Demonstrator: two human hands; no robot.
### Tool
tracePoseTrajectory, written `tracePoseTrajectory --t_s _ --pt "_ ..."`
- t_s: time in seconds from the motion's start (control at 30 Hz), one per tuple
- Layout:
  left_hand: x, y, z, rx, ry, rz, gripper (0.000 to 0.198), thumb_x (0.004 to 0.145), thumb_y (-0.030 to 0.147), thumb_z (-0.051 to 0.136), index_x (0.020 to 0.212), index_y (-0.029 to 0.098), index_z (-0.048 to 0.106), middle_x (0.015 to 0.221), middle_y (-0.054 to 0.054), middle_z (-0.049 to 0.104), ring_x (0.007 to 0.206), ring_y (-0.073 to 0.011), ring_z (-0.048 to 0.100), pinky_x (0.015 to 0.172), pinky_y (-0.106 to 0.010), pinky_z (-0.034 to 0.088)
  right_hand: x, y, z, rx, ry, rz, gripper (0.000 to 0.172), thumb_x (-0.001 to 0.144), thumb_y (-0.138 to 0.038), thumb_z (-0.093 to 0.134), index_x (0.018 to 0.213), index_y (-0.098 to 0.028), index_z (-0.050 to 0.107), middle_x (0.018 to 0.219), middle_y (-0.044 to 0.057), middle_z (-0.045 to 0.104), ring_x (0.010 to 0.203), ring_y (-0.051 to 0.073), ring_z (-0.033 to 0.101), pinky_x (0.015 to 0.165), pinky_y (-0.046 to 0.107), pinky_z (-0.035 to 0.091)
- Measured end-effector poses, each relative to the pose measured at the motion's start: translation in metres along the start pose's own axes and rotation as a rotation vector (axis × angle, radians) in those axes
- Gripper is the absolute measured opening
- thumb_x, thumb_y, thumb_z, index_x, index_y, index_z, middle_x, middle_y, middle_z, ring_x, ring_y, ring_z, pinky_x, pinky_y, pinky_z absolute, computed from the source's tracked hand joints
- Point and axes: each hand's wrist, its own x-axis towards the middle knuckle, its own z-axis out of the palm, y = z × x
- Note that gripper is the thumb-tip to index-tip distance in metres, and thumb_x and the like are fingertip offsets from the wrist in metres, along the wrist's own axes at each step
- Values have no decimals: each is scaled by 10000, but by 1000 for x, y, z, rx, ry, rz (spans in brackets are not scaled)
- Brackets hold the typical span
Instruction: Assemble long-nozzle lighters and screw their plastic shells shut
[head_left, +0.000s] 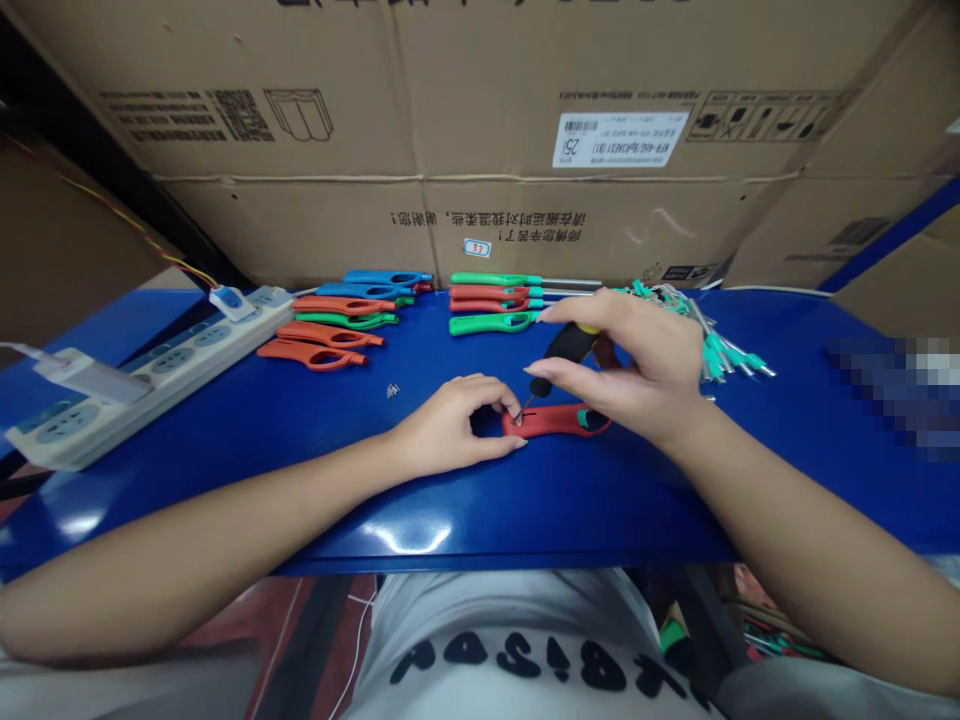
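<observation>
The person is sat at a blue table (300,440) with both forearms resting on it. The left hand (450,425) is curled round the left end of a red handle (551,420), thumb and fingers pinched on it, pinning it flat on the table right in front of them, about the middle of the view. The right hand (637,375) is closed round a screwdriver (571,343) – black grip with a bit of yellow – held tilted, with the thin tip coming down onto the red handle's left end, just beside the left fingertips.

Further back on the left there's a bunch of red, green and blue handles (337,325) laid in rough rows, and a second lot (495,300) in the middle, near the back edge. A pile of metal pins with green ends (709,335) sits just behind the right hand. A tiny loose part (391,390) lies on the table left of the left hand – too small to say what it is. A white power strip (150,375) runs along the far left, and cardboard boxes (487,130) are stacked behind the table.
</observation>
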Motion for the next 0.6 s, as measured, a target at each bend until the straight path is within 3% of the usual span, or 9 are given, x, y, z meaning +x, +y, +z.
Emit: tracePoseTrajectory --t_s 0.1,0.17,0.23,0.37,0.5,0.6 --pt "0 1 0 7 8 7 168 833 271 764 902 190 633 920 -13 716 890 -179 658 869 -320 485 1 -5 -2 72 -85 60 340 1043 -366 444 1301 -255 635 1085 61 750 946 201 722 845 371 605" --pt "0 2 0 15 9 5 171 831 268 766 898 193 627 920 -12 715 891 -180 656 868 -321 482 1 -7 -1 138 -122 151 379 1071 -336 353 1355 -256 591 1116 59 737 929 182 722 806 353 607" --pt "0 4 -1 21 7 -4 171 829 262 767 896 195 625 919 -12 714 895 -182 655 867 -321 481 1 -5 1 144 -108 170 323 1050 -363 436 1282 -249 630 1084 56 737 844 169 717 736 325 603" --pt "1 4 -1 9 -2 -9 162 836 254 762 897 193 626 916 -11 710 894 -176 653 873 -318 479 -1 -1 4 32 30 13 246 951 -432 630 1081 -235 700 948 54 737 829 192 695 761 344 593" --pt "1 3 -1 -6 1 5 164 844 259 760 900 191 622 923 -13 710 896 -172 649 875 -318 476 -2 -3 4 121 -49 121 362 1061 -374 387 1315 -247 613 1193 84 705 963 193 698 826 364 598" --pt "0 3 -1 -1 4 7 163 841 254 763 889 192 619 917 -9 711 891 -171 648 869 -316 474 -1 -5 4 218 -144 216 401 1073 -348 346 1417 -260 532 1231 70 700 879 163 716 763 337 613"
